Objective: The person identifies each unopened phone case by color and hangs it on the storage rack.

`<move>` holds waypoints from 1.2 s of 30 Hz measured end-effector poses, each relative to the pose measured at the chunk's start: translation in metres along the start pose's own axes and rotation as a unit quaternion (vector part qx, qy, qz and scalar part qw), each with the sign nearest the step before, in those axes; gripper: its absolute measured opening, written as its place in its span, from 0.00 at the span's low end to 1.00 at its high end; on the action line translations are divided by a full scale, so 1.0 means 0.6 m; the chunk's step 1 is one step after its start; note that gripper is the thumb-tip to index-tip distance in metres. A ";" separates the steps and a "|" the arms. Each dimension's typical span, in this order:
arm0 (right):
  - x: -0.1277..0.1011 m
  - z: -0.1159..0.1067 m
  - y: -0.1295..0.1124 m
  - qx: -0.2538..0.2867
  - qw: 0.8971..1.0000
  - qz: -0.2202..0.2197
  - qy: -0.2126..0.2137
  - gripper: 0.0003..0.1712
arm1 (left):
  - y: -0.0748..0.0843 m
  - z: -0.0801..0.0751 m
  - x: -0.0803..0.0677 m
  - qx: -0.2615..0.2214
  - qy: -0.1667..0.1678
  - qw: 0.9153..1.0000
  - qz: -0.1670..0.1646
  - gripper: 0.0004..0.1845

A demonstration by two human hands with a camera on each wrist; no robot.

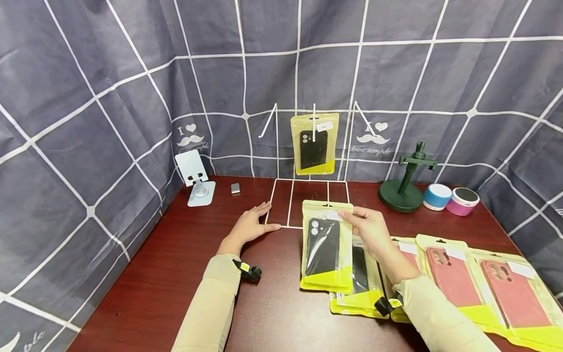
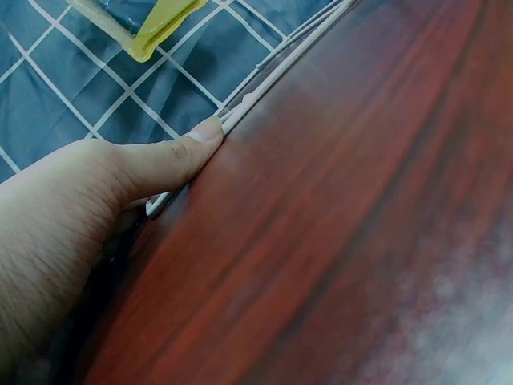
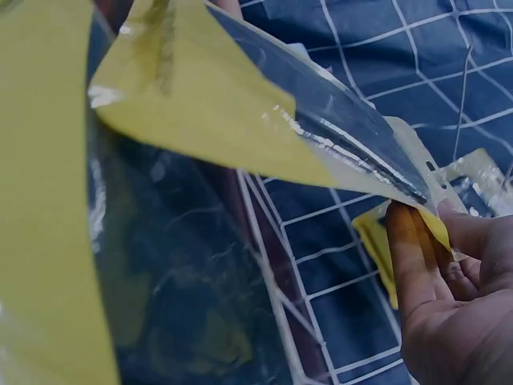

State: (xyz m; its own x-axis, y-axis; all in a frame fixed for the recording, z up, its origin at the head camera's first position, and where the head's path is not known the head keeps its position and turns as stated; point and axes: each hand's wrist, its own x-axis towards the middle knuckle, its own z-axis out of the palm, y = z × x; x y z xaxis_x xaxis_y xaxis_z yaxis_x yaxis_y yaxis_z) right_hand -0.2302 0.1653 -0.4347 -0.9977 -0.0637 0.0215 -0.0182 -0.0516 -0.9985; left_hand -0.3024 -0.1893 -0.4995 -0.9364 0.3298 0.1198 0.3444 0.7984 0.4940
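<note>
Just before the rack (image 1: 290,203), the right hand (image 1: 370,229) pinches a packet (image 1: 323,252) near its top right corner, thumb in front, fingers behind. Grip only this edge, leaving the hanging hole (image 1: 327,205) uncovered and the packet flat. Brace the rack while handling: the left hand (image 1: 251,225), thumb and fingers spread wide, rests on its base, arm reaching forward.

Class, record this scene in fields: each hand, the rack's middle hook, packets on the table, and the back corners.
Right hand: pinches the held black-case packet near its top
Left hand: touches the base of the wire rack
Middle hook: bears the hanging black-case packet
Table: pink-case packets, lower black-case packet
Back left: pale stand, small grey block
Back right: green stand, blue cylinder, pink cylinder
</note>
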 end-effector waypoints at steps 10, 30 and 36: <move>-0.006 0.011 -0.045 -0.041 0.995 -0.066 0.066 0.24 | 0.002 -0.005 -0.005 0.004 -0.007 1.000 -0.008 0.50; 0.025 0.057 -0.200 -0.110 0.965 -0.230 0.059 0.16 | 0.003 -0.005 -0.002 -0.005 0.007 1.000 0.005 0.50; 0.040 0.075 -0.235 -0.094 0.964 -0.245 0.044 0.12 | 0.004 -0.007 0.001 -0.002 0.001 1.000 0.001 0.50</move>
State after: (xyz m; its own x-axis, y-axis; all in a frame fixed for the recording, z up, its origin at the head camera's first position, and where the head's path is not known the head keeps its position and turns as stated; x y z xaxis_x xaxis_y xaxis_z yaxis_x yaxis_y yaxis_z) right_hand -0.2486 0.1262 -0.2913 -0.8676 0.0067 0.4973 -0.4924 0.1283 -0.8608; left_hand -0.3025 -0.1892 -0.4949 -0.9357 0.3305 0.1236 0.3466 0.7953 0.4973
